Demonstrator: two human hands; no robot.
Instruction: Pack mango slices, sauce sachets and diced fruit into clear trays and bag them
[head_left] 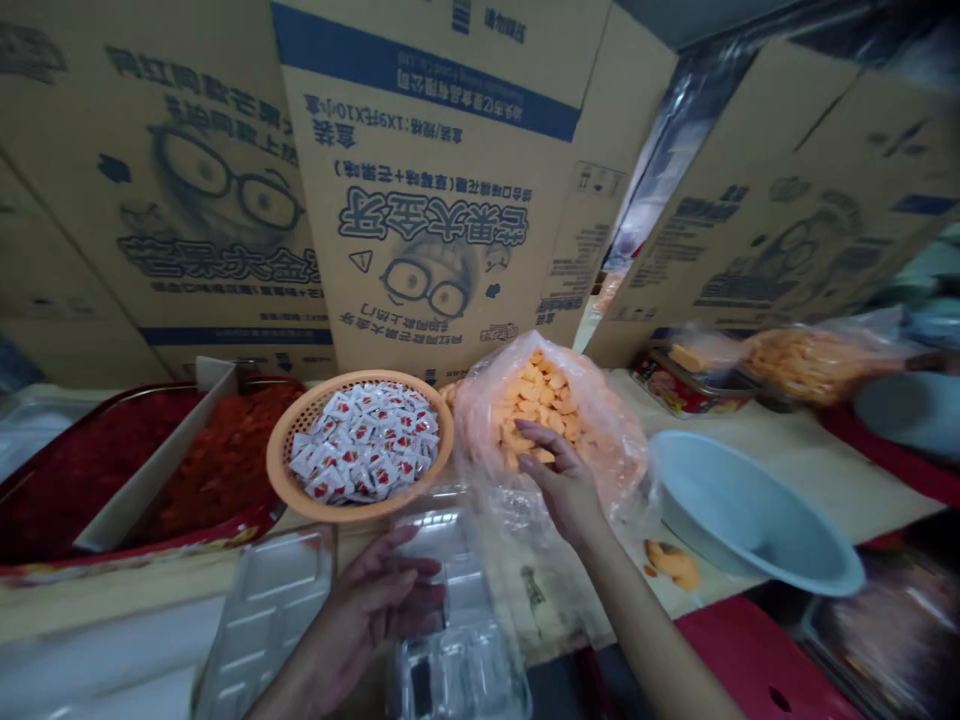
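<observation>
My left hand rests on a clear plastic clamshell tray near the table's front edge, with the fingers curled over its side. My right hand reaches into an open plastic bag of orange-yellow snack pieces, fingertips pinched together among the pieces. What the fingers hold is hidden. An orange round basket of small white-and-red sauce packets stands just left of the bag.
A red tray of red flakes with a cardboard divider lies at the left. A light blue bowl sits to the right. Another clear tray lies front left. Large printed cartons wall the back. More bagged snacks lie far right.
</observation>
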